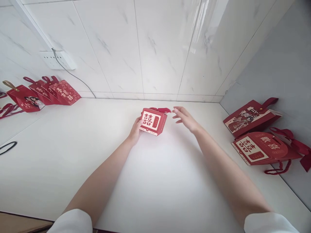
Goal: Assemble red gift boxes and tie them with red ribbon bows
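Red, cream-fronted box (153, 121) gripped by left fingers (139, 123), right fingers (181, 111) loosely spread.

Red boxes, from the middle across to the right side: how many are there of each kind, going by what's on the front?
Pale-label boxes: 2 (the held box in the left hand, the lower box at right)
Photo-front box: 1
Total: 3

small red box (151, 121), slightly tilted, cream front panel (150, 119) with large red characters facing person; red ribbon (164, 110) along top; left side gripped in left hand (136, 130), above counter (150, 181).
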Demonstrator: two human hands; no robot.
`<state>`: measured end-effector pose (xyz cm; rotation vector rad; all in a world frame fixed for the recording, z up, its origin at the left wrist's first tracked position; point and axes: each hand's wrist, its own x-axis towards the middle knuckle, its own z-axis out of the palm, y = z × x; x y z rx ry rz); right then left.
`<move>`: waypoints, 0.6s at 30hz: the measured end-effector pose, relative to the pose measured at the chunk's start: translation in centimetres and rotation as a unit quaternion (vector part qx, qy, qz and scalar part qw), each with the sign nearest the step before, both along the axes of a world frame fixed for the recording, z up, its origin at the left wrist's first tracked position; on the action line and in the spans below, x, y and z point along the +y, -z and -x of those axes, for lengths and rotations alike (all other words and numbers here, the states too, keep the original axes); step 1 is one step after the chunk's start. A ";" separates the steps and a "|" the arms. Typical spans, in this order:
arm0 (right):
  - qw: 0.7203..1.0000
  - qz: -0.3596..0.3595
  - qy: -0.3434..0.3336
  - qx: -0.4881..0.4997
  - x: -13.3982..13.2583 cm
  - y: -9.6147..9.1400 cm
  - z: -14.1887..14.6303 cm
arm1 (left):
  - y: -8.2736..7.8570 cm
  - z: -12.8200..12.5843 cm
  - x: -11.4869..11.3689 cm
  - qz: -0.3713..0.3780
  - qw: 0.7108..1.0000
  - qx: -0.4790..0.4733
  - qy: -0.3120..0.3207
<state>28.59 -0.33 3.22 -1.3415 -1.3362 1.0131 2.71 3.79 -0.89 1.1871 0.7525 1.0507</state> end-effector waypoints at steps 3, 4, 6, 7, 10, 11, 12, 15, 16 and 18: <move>0.977 0.069 -0.112 0.170 0.7 3.7 1.7 | 0.0 -0.1 0.1 0.008 1.000 -0.018 -0.015; 0.970 0.068 -0.134 0.193 0.7 4.5 2.2 | 0.0 -0.1 0.1 0.010 1.000 -0.015 -0.016; 0.965 0.038 -0.160 0.202 0.4 5.2 3.0 | 0.1 -0.1 0.1 0.010 1.000 0.006 -0.016; 0.967 0.019 -0.167 0.194 0.1 5.3 3.2 | 0.1 0.0 0.1 0.008 1.000 0.020 -0.014; 0.972 -0.014 -0.165 0.168 -0.4 5.2 3.4 | 0.0 0.3 0.1 -0.008 0.998 0.057 0.010; 0.974 -0.015 -0.154 0.167 -0.5 5.1 3.4 | -0.1 0.3 0.1 -0.015 0.998 0.062 0.024; 0.975 -0.013 -0.138 0.176 -0.6 5.0 3.4 | -0.2 0.4 0.1 -0.022 0.997 0.065 0.044; 0.972 -0.003 -0.098 0.215 -1.0 5.1 3.4 | -0.6 0.6 -0.1 -0.062 0.988 0.089 0.109; 0.971 -0.003 -0.091 0.223 -1.3 5.1 3.4 | -0.6 0.6 -0.1 -0.080 0.983 0.106 0.125; 0.971 -0.016 -0.087 0.223 -1.9 5.2 3.4 | -0.5 0.5 -0.3 -0.116 0.973 0.144 0.139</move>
